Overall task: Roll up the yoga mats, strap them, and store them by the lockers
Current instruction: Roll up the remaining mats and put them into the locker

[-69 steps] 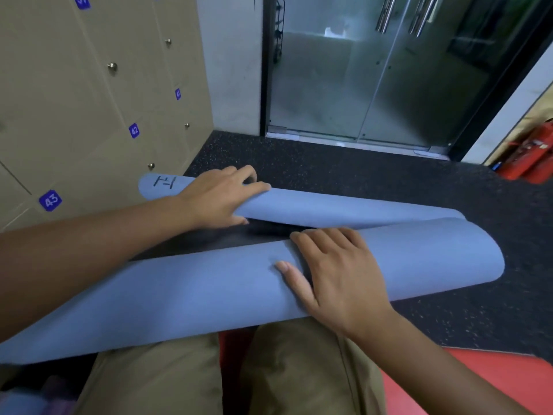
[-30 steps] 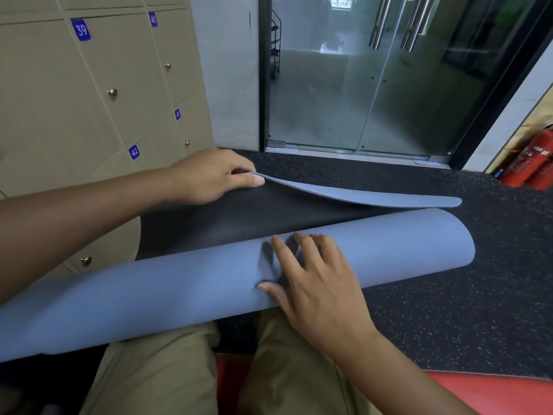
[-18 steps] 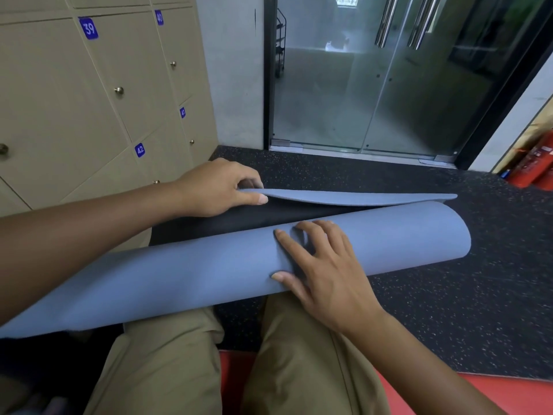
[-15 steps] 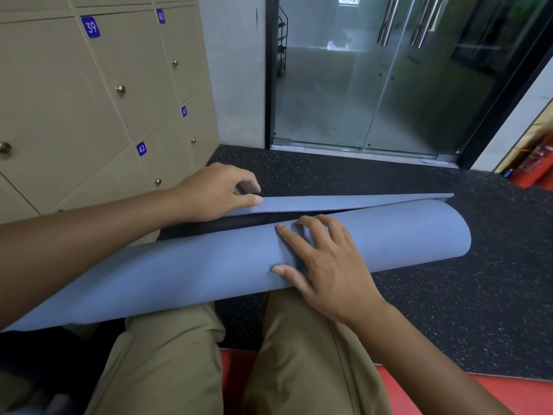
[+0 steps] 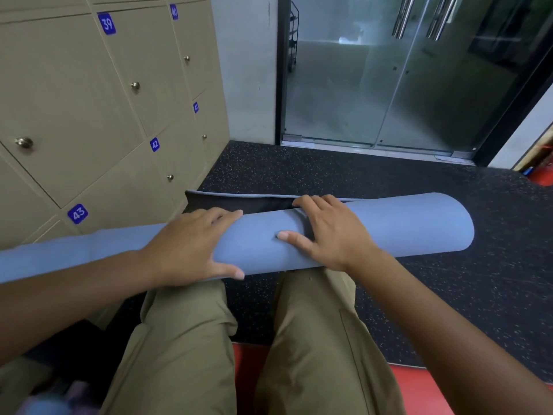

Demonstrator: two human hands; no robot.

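A blue mat (image 5: 398,226) lies rolled across the person's knees, its left end close to the lockers (image 5: 89,115), with open floor (image 5: 374,178) far and right toward the glass door (image 5: 404,70). Both hands, left hand (image 5: 191,247) and right hand (image 5: 326,232), press flat on the roll, fingers spread. The left hand, pinching the loose far edge a moment ago, has released it, and only a short flap remains unrolled.
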